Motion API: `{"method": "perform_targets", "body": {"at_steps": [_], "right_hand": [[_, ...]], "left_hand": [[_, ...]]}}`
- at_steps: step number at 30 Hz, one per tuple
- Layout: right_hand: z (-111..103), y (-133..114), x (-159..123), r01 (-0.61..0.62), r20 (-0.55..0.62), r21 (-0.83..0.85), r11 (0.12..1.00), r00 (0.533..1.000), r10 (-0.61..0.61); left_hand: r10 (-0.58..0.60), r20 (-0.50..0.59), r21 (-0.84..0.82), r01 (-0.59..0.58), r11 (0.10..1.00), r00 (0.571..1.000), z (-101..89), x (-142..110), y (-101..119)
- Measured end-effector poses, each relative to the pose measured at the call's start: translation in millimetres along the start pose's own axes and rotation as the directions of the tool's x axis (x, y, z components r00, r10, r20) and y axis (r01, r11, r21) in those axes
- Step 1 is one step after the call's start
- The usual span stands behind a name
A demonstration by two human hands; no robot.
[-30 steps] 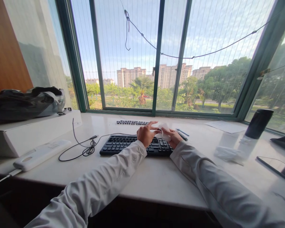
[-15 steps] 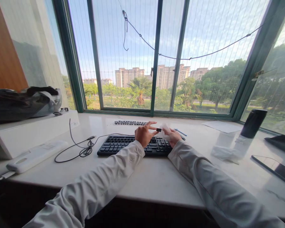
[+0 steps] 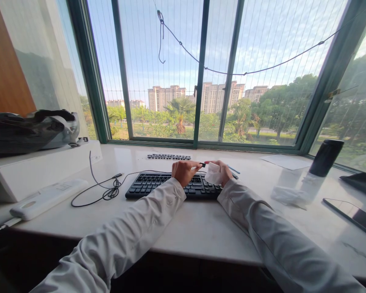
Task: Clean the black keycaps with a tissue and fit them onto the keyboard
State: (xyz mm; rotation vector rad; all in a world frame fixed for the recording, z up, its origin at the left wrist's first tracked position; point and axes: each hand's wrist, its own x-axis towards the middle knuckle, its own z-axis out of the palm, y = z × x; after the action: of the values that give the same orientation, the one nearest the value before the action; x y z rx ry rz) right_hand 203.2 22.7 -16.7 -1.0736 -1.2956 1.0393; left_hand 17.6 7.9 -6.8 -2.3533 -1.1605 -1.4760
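My left hand (image 3: 183, 173) is closed, pinching a small black keycap (image 3: 203, 165) between thumb and fingers above the keyboard. White tissue (image 3: 212, 174) is bunched in my right hand (image 3: 225, 172), whose fingertips are close to the keycap; whether they touch it I cannot tell. Below both hands lies a black keyboard (image 3: 146, 190), its upper rows looking different from the lower ones and its middle partly covered by my hands. Behind it, loose black keycaps (image 3: 169, 156) stand in rows on the white tabletop.
A coiled black cable (image 3: 111, 193) lies left of the keyboard, near a white power strip (image 3: 49, 199) and a white box (image 3: 45, 167). A thin blue stick (image 3: 233, 169) is beyond my right hand. Rightward are crumpled clear plastic (image 3: 289, 196), a black cylinder (image 3: 327, 158) and a phone-like slab (image 3: 352, 215).
My left fingers have folded in from a more spread pinch, and the keycap has turned. The tissue in my right hand has shifted lower, with that hand's fingertips now nearer the keycap.
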Motion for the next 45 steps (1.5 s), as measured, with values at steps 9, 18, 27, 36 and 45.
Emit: {"method": "perform_targets", "body": {"at_steps": [9,18,27,36,45], "right_hand": [[5.1,-4.7,-9.4,0.151,0.1,-0.257,0.954,0.987,-0.129],[2.3,-5.3,-10.7,0.178,0.161,-0.275,0.945,0.977,-0.138],[1.2,-7.8,-13.6,0.199,0.127,-0.288,0.937,0.977,-0.168],[1.6,-10.8,-17.2,0.212,0.118,-0.339,0.916,0.976,-0.183],[7.0,-12.3,-21.4,0.234,0.226,-0.323,0.917,0.96,-0.165]], "left_hand": [[0.009,0.038,0.063,-0.011,0.998,0.999,-1.9,1.0,-3.5],[0.029,0.171,0.078,-0.043,0.996,0.985,-10.2,4.9,-0.7],[0.017,0.186,0.134,-0.042,0.99,0.982,-11.1,7.0,-4.8],[0.053,0.208,0.073,-0.07,0.995,0.977,-11.6,7.0,-5.9],[0.096,0.23,0.01,-0.101,0.995,0.969,-12.9,6.1,-4.1]]}}
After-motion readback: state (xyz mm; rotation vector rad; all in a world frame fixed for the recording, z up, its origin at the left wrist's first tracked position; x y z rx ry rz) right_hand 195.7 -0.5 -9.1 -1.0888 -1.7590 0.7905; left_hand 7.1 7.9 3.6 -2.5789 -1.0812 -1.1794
